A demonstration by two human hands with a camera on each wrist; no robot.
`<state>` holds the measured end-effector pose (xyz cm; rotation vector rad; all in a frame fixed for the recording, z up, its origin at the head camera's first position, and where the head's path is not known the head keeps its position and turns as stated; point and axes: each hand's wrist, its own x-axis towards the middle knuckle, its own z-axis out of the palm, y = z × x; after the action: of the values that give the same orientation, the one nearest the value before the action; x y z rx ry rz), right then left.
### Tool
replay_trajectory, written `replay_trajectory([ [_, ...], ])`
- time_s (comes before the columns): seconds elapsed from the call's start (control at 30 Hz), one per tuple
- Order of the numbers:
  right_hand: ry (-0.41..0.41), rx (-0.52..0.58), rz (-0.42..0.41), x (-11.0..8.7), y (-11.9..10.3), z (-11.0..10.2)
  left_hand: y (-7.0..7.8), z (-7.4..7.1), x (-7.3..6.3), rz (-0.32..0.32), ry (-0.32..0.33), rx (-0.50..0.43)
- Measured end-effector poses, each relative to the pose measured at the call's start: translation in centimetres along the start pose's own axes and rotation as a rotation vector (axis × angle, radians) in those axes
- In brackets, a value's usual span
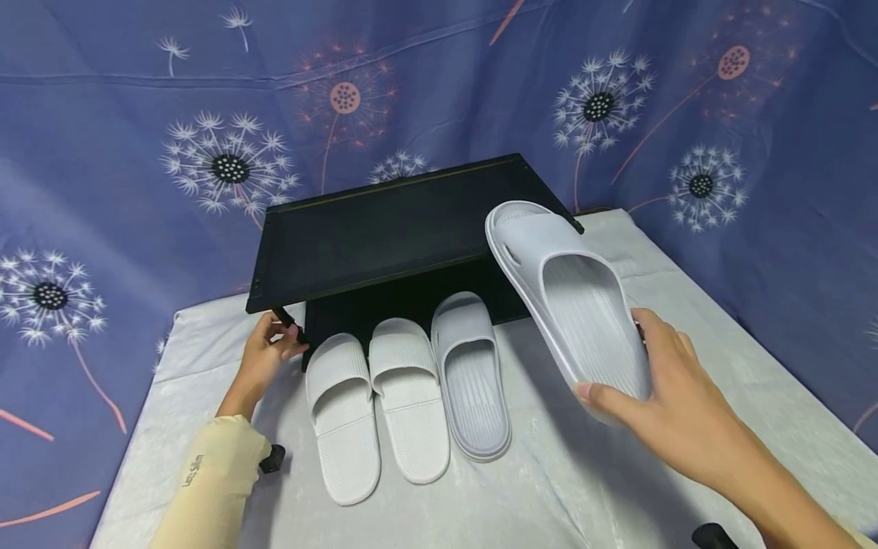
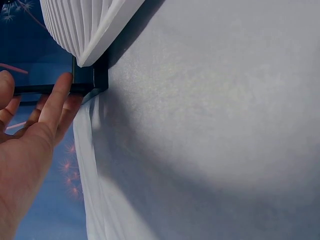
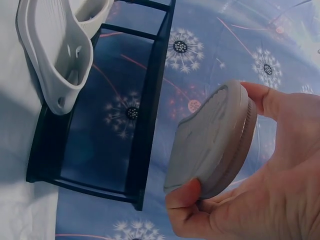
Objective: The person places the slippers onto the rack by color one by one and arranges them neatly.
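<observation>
My right hand (image 1: pixel 679 404) grips a light grey slipper (image 1: pixel 593 328) by its heel, thumb on the footbed side and fingers along the opposite edge. The slipper is raised above the cloth, its toe overlapping the right end of a black shoe rack (image 1: pixel 384 236) in the head view. My left hand (image 1: pixel 261 358) holds the rack's front left post, thumb and fingers on either side of the bar. Right of that hand stand two white slippers (image 1: pixel 348 454) and a matching grey slipper (image 1: pixel 475 396), side by side, toes under the top shelf.
A pale cloth (image 1: pixel 535 488) covers the table. Behind it hangs a blue curtain (image 1: pixel 439 69) printed with dandelions. One small black object (image 1: pixel 272 459) shows beside the left sleeve, another black object (image 1: pixel 713 536) at the bottom right.
</observation>
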<state>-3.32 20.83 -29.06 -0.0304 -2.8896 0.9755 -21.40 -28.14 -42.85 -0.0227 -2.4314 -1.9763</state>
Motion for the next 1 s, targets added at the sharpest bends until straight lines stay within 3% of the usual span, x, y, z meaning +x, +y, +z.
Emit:
replay_trajectory([
  [0.37,0.049,0.025,-0.077,2.9,-0.7,-0.1,0.2,0.0,0.1,0.020,-0.004,0.012],
  [0.67,0.024,0.029,-0.078,4.5,-1.2,0.3,0.3,0.1,0.1,-0.003,0.000,0.026],
  [1.0,0.020,0.035,-0.112,6.5,-1.8,0.6,2.2,0.6,-0.8,0.011,-0.015,-0.010],
])
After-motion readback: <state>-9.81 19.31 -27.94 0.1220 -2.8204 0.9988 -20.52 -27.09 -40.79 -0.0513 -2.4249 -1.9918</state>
